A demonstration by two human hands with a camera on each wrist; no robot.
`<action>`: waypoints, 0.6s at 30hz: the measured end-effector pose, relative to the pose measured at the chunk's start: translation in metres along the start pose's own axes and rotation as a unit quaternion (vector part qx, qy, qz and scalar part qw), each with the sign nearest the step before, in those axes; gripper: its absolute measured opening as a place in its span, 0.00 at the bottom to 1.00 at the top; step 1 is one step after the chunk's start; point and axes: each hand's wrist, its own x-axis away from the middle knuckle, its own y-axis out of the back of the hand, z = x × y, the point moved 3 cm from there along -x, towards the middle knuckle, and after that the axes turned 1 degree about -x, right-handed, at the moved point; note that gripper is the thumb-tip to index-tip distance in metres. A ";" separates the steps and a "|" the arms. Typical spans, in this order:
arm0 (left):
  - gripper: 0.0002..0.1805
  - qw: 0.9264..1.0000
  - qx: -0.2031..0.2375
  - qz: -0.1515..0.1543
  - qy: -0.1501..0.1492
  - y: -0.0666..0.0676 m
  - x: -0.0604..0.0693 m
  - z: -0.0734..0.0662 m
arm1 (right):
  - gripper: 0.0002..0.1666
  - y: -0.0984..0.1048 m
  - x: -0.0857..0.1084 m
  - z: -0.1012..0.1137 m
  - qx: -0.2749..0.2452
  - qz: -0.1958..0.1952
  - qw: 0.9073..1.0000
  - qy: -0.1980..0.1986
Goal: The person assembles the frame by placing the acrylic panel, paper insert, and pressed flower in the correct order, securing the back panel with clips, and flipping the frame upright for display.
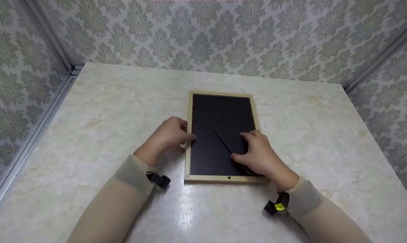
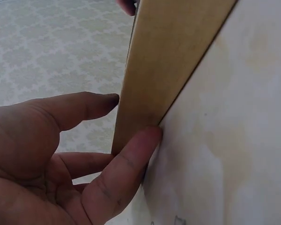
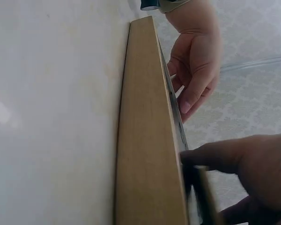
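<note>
A wooden-framed black board (image 1: 220, 108) lies on the table, its pale wood side showing in the left wrist view. My left hand (image 1: 171, 133) holds the board's left edge, thumb over the rim and fingers along the wooden side (image 2: 164, 51). Over the lower right of the board, my right hand (image 1: 259, 152) pinches a thin black piece with a straight slanting edge (image 1: 220, 136). Its full outline is hard to make out against the black surface. In the right wrist view the blurred piece (image 3: 203, 192) shows a light edge between thumb and fingers.
The board rests on a pale marble-patterned table (image 1: 122, 94). Patterned wallpaper (image 1: 203, 37) covers the walls behind and at both sides, with metal rails (image 1: 48, 108) along the left corner. Small black devices (image 1: 158, 180) are strapped to both wrists.
</note>
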 end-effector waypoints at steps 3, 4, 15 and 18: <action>0.09 1.000 -0.015 0.000 -0.003 0.000 -0.001 -0.001 | 0.50 0.001 -0.001 0.000 -0.026 0.001 1.000 -0.003; 0.09 1.000 -0.022 0.000 -0.006 -0.001 -0.001 0.000 | 0.50 0.002 -0.001 0.000 -0.031 0.004 1.000 -0.006; 0.22 0.999 -0.020 -0.014 -0.035 0.000 -0.001 -0.003 | 0.48 0.009 -0.001 0.000 -0.076 -0.030 0.997 0.000; 0.37 0.999 0.023 -0.015 -0.034 0.002 0.001 -0.006 | 0.48 0.013 0.000 0.000 -0.089 -0.056 0.994 0.006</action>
